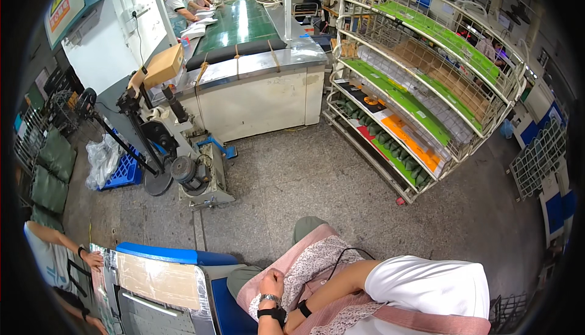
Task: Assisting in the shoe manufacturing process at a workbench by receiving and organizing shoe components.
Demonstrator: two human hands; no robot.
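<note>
My left hand (272,282) rests above my lap, its fingers curled in and nothing visible in them. A silver watch (269,299) and a black wristband (272,315) circle that wrist. My right arm reaches across from a white sleeve (426,286), with another black band (303,309) at its wrist. The right hand (294,321) lies against my left forearm, its fingers hidden behind it. Beneath both arms is a pink apron with patterned cloth (317,256). A thin black cord (350,251) curves over it.
At lower left, a co-worker's hand (92,259) touches a workstation with a tan, film-covered panel (159,279) and blue edge (159,252). Ahead stand a machine with a motor (190,172), a green conveyor (241,27) and a wheeled shelf rack (390,91). A blue crate (125,170) holds clear plastic.
</note>
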